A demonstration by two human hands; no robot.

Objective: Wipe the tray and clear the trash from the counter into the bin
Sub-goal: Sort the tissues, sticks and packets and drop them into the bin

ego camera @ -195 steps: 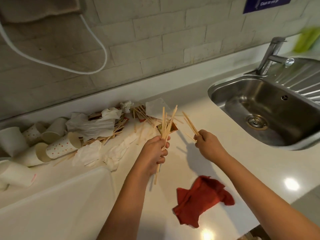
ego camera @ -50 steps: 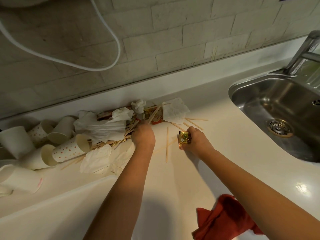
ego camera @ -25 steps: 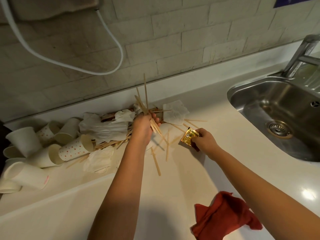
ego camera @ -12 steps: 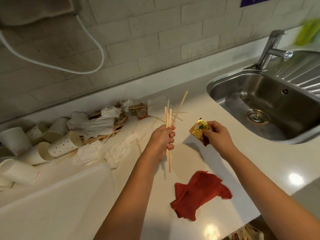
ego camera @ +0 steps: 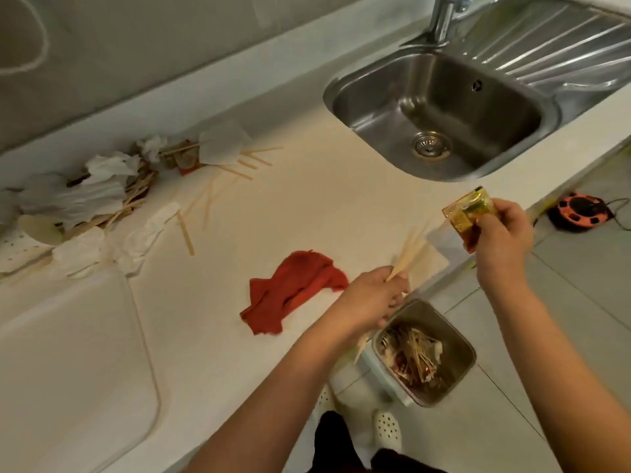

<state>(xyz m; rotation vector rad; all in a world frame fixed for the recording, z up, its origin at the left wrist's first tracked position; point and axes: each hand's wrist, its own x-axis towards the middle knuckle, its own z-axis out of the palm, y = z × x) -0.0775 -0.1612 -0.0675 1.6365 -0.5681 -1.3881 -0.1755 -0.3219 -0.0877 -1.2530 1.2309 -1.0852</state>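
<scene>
Wooden sticks [ego camera: 409, 252], thin, light and stiff, are held in a bundle by the left hand [ego camera: 370, 298] just above the bin [ego camera: 423, 353]; gripped mid-length they should not fan out. The right hand [ego camera: 502, 237] pinches a slippery foil wrapper [ego camera: 466, 213] above the bin, beside the desk [ego camera: 307, 206] edge.

It was a kitchen — a pale counter [ego camera: 307, 199] ran along a tiled wall [ego camera: 136, 46], with a stainless steel sink [ego camera: 440, 114], its tap [ego camera: 444, 18] and a ribbed drainer [ego camera: 553, 46] set in. Below lay a tiled floor [ego camera: 580, 285] — a small bin [ego camera: 457, 343] stood there.
</scene>
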